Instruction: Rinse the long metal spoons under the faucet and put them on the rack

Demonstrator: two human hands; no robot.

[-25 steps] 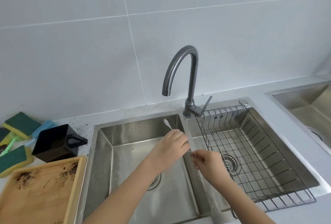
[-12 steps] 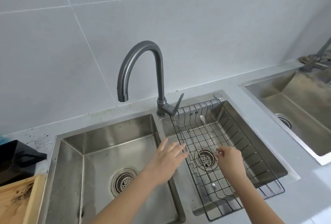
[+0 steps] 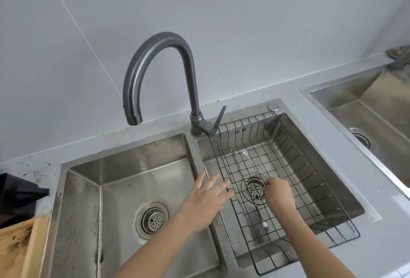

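Right fingers (image 3: pixel 269 185) pinch spoon (image 3: pixel 249 162) handle, bowl pointing to wall over rack (image 3: pixel 310 180); left fingers (image 3: pixel 218 185) spread.

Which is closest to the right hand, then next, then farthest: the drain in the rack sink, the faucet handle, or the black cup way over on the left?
From the right hand, in the head view:
1. Rack-sink drain: right beside the fingertips, under the wire rack.
2. Faucet handle: farther back, by the wall.
3. Black cup: far left edge, past the left sink.

Even, soft daylight — faint shadows under both hands; wide-angle bowing toward frame edges, focus mostly sharp.
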